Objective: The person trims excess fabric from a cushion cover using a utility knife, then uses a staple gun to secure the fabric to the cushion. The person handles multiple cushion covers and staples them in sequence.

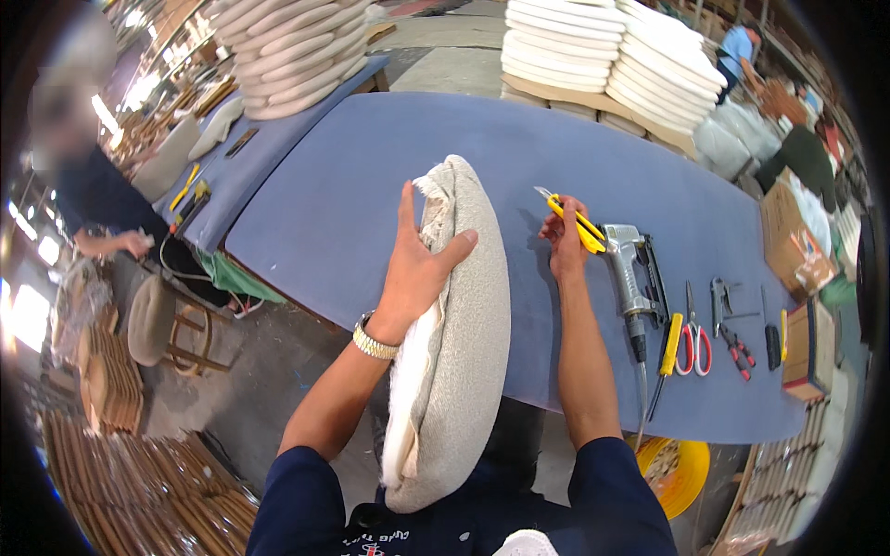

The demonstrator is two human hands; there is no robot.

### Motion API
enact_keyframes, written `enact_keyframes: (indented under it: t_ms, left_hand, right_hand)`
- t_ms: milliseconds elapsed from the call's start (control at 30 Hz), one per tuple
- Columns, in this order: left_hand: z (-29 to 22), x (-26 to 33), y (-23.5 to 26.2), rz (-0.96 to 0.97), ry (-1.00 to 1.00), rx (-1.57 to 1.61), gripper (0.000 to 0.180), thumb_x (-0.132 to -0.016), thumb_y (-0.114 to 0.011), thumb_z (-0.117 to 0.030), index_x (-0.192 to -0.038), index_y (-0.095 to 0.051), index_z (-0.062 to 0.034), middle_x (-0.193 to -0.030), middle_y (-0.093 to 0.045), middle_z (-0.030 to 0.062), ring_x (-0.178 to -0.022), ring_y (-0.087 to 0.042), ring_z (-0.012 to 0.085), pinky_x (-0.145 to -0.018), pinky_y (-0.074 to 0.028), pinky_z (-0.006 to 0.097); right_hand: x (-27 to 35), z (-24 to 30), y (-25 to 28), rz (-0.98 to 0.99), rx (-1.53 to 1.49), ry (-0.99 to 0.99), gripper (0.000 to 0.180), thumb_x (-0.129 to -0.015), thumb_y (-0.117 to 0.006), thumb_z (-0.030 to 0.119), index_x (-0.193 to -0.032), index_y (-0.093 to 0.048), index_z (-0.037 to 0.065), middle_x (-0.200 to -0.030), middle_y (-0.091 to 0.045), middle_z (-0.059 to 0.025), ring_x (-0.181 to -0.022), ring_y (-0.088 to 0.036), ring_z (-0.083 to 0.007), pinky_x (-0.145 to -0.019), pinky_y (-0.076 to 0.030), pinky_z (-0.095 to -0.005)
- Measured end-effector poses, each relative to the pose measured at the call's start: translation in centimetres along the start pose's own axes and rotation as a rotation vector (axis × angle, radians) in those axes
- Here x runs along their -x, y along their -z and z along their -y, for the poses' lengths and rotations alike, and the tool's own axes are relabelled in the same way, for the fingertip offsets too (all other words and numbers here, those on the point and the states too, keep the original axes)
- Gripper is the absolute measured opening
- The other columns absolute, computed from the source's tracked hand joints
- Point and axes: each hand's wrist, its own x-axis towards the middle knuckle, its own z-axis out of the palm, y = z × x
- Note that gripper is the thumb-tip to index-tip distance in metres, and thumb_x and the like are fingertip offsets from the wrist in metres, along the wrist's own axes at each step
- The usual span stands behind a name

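Observation:
A grey-beige fabric seat cushion [473,324] stands tilted on its edge in front of me, its white underside and loose fabric edge facing left. My left hand [414,269] grips the cushion at its upper edge, thumb over the fabric and forefinger pointing up; a metal watch sits on that wrist. To the right of the cushion, my right hand [567,236] is closed around yellow-handled pliers [584,228] with a pointed metal tip aimed left. A silver pneumatic staple gun [630,273] lies on the blue-covered table [343,176] just right of that hand.
Right of the staple gun lie a yellow-handled tool [671,345], red-handled scissors [692,343] and red-handled pliers [739,354]. Stacked cushions [292,56] and white pads [565,46] stand at the back. A yellow bin [688,477] is below the table edge. Another person [102,185] stands at left.

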Motion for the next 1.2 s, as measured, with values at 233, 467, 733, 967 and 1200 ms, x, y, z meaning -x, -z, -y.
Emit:
enact_keyframes:
  t_ms: [233,467,733,967,1200]
  left_hand:
    - [0.0,-2.9,-4.4,-0.182,-0.681,-0.848,0.078,-0.090,-0.070,-0.024,-0.155,-0.034,0.0010,-0.138,-0.054,0.0308,-0.110,-0.064,0.0427,-0.096,-0.052,0.044]
    - [-3.1,-8.4,-2.9,-0.060,-0.507,-0.748,0.038,-0.089,-0.069,-0.024,-0.118,-0.068,-0.0006,-0.113,-0.070,0.0210,-0.098,-0.070,0.0327,-0.085,-0.054,0.041]
    - [-2.8,-9.5,-1.6,0.017,-0.289,-0.518,0.021,-0.090,-0.064,-0.017,-0.096,-0.073,0.0018,-0.084,-0.073,0.0149,-0.070,-0.070,0.0189,-0.066,-0.054,0.035]
    - [-4.9,-10.4,-2.2,0.097,-0.378,-0.638,0.026,-0.092,-0.069,-0.024,-0.094,-0.072,0.0021,-0.083,-0.072,0.0146,-0.070,-0.069,0.0206,-0.064,-0.052,0.035]
    - [-4.2,-9.8,-1.6,0.192,-0.479,-0.567,0.028,-0.093,-0.069,-0.030,-0.092,-0.074,-0.0017,-0.101,-0.071,0.0154,-0.088,-0.070,0.0269,-0.072,-0.053,0.036]
  right_hand:
    - [1.3,2.6,-1.7,-0.062,-0.009,0.125,0.041,-0.106,-0.054,0.029,-0.141,-0.048,0.010,-0.100,-0.067,-0.0101,-0.078,-0.065,-0.0140,-0.068,-0.056,-0.0299]
    - [2.3,10.2,-9.6,-0.008,-0.089,0.440,0.043,-0.107,-0.054,0.024,-0.144,-0.044,0.004,-0.105,-0.067,-0.0134,-0.084,-0.066,-0.0160,-0.074,-0.057,-0.0314]
    - [8.2,12.8,-12.4,0.121,-0.085,0.487,0.042,-0.107,-0.050,0.023,-0.143,-0.045,0.001,-0.112,-0.064,-0.0159,-0.089,-0.066,-0.0189,-0.078,-0.059,-0.0353]
    - [16.1,12.4,-11.3,0.284,0.085,0.582,0.048,-0.101,-0.059,0.018,-0.140,-0.045,-0.006,-0.116,-0.063,-0.0237,-0.094,-0.069,-0.0236,-0.073,-0.063,-0.0358]
    - [18.5,10.2,-10.0,0.284,0.134,0.671,0.052,-0.100,-0.064,0.027,-0.135,-0.047,-0.007,-0.109,-0.069,-0.0241,-0.091,-0.071,-0.0269,-0.086,-0.059,-0.0403]
